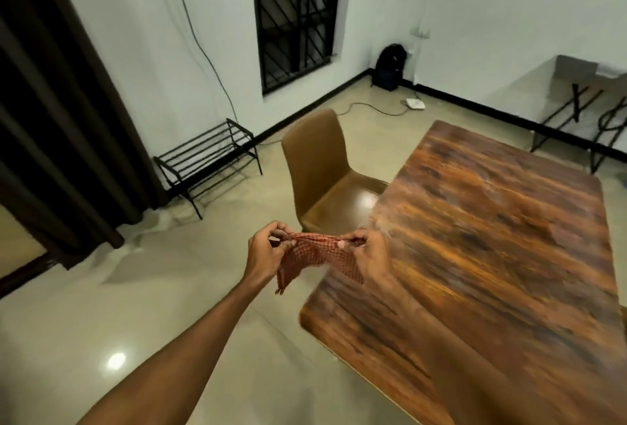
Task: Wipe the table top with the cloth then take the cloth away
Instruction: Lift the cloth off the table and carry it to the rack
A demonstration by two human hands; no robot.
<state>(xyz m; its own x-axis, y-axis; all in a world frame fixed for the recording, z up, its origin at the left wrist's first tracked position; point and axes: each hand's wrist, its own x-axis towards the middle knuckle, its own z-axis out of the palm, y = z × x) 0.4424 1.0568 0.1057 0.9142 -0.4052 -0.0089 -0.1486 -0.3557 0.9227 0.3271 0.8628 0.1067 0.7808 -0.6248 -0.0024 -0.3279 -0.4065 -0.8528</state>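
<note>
A red checked cloth [314, 256] hangs stretched between my two hands, in the air just off the left edge of the wooden table top [492, 238]. My left hand [266, 250] pinches its left end with curled fingers. My right hand [369, 250] pinches its right end, over the table's left edge. The cloth's lower part droops loose below my hands. My right forearm blurs into the table's brown grain.
A brown chair [322, 170] stands tucked at the table's left side, just beyond my hands. A black metal rack [207, 160] stands by the wall, with a dark curtain [51, 119] on the left. A backpack [390, 66] and cables lie in the far corner.
</note>
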